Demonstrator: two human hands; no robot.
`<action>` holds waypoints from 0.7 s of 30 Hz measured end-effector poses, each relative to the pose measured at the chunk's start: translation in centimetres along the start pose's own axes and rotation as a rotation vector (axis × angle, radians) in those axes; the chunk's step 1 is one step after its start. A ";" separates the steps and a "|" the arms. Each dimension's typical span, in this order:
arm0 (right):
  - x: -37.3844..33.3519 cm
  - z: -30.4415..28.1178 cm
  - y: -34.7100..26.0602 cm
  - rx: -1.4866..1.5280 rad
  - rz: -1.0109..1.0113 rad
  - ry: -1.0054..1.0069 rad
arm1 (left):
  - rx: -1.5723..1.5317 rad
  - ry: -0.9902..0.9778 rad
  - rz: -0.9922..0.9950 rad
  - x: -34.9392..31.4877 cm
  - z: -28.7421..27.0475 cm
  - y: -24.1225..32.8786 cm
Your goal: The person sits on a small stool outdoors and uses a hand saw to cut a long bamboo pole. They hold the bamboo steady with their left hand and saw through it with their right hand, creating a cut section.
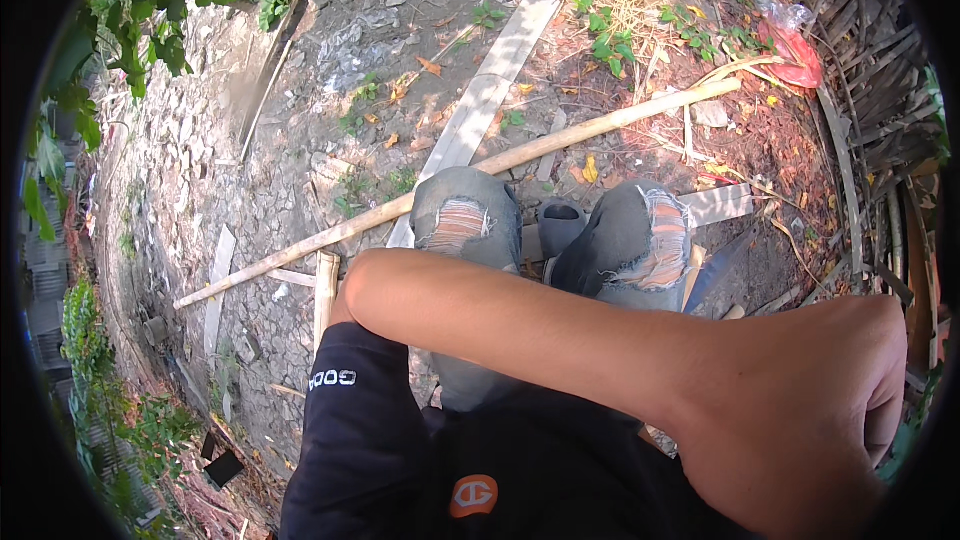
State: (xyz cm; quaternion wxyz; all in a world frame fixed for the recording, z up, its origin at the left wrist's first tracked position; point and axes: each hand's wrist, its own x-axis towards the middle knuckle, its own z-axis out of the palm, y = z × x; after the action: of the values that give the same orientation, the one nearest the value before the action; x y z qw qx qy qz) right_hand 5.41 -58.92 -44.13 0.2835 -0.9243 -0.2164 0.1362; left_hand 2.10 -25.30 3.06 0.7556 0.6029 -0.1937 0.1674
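My left arm crosses my body from a dark sleeve toward the right edge. At its end my left hand (815, 370) shows its back, with a bent finger visible at the outer side. The hand looks closed, but most fingers and anything within them are hidden. Below it, bare skin runs to the lower edge, and where hand and arm part there is hard to make out. My right hand does not show. Beyond my ripped-jeans knees lies a long pale wooden pole (590, 130), slanting across a flat grey plank (490, 90); neither hand touches them.
A shorter board (720, 203) and a dark blue flat piece (717, 270) lie right of my knees. A red plastic bag (795, 55) rests at the far right beside stacked dry fronds (870, 70). An upright cut stick (325, 290) stands by my elbow. Leafy branches (140, 10) hang far left.
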 end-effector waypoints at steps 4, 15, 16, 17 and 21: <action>0.1 -0.7 -0.6 0.049 -0.003 0.057 | -0.110 -0.069 -0.006 -0.4 -0.8 -0.3; 21.6 -12.9 -12.4 0.306 -0.266 0.443 | 0.361 0.440 -0.248 -8.4 -12.9 -6.1; 24.1 -15.0 -16.8 0.390 -0.324 0.413 | 0.402 0.525 -0.289 -8.4 -14.4 -5.0; 26.7 -16.5 -19.8 0.422 -0.389 0.411 | 0.569 0.564 -0.215 -8.9 -16.6 -5.3; 31.1 -17.4 -33.8 0.799 -0.688 0.119 | 0.538 0.750 -0.301 -11.8 -22.5 -4.6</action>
State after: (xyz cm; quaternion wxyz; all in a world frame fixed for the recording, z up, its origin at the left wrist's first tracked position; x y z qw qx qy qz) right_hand 28.01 -26.93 -14.50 0.6538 -0.6260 -0.4216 0.0544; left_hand -3.84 -4.57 -11.16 0.6067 0.6963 0.2314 0.3058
